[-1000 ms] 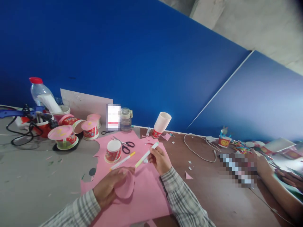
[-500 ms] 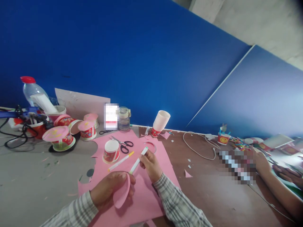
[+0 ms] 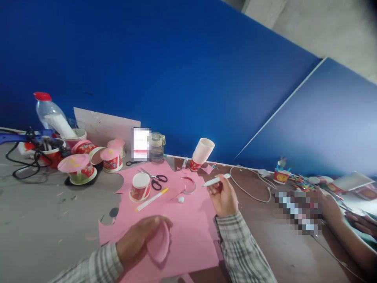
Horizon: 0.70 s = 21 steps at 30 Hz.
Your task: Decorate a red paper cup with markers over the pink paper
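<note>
My left hand (image 3: 138, 241) is closed on a round pink paper cutout (image 3: 160, 244), held bent just above the big pink paper sheet (image 3: 188, 232). My right hand (image 3: 224, 196) grips a white marker (image 3: 216, 180) at the sheet's right edge, its length pointing right. A small white cap (image 3: 180, 199) lies loose on the sheet. A yellow-tipped marker (image 3: 151, 199), an upturned red paper cup (image 3: 140, 187), black-handled scissors (image 3: 156, 181) and a thin paper ring (image 3: 188, 184) lie farther back on the sheet.
Several pink-topped red cups (image 3: 78, 169) and a plastic bottle (image 3: 53, 116) crowd the back left beside black cables (image 3: 23, 169). A tilted paper cup (image 3: 202, 153) and glass jar (image 3: 157, 147) stand by the blue wall. A white cable (image 3: 250, 188) and another person's arm (image 3: 341, 224) are on the right.
My right hand has swung the marker from near the cutout to the right, away from it. A white cap now lies on the sheet. My left hand still holds the cutout.
</note>
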Tool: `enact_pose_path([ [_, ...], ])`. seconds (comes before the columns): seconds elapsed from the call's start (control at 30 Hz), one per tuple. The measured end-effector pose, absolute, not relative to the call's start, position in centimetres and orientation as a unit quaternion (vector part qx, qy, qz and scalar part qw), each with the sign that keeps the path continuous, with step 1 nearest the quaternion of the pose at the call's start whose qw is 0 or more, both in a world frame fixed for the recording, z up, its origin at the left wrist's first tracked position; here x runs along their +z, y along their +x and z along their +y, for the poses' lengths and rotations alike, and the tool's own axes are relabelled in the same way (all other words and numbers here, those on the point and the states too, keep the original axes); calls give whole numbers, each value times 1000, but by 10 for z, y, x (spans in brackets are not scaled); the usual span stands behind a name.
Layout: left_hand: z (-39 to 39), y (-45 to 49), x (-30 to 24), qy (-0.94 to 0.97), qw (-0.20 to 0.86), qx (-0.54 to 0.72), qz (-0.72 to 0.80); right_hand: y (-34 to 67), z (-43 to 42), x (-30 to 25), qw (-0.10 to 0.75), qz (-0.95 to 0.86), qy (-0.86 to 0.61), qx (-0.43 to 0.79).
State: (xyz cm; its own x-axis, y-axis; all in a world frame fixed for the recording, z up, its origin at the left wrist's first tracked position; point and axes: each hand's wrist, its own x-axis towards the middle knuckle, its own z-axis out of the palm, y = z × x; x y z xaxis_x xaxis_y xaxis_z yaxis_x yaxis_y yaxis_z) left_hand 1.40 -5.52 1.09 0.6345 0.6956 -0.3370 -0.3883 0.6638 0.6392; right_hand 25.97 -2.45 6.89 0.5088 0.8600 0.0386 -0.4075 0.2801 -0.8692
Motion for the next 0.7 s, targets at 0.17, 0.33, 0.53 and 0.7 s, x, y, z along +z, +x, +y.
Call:
enact_pose_path([
  [0.17,-35,21,-1,182,811,415,370,225,-31,54,716,-267,-399,506],
  [0.33,-33,22,6,138,824,425,347,195,-47,51,723,-286,-367,511],
  [0.53,-34,17,11,102,822,421,370,172,-79,52,710,-478,-405,321],
  [0.7,-36,15,11,128,822,428,353,170,-80,44,638,-568,-477,208],
])
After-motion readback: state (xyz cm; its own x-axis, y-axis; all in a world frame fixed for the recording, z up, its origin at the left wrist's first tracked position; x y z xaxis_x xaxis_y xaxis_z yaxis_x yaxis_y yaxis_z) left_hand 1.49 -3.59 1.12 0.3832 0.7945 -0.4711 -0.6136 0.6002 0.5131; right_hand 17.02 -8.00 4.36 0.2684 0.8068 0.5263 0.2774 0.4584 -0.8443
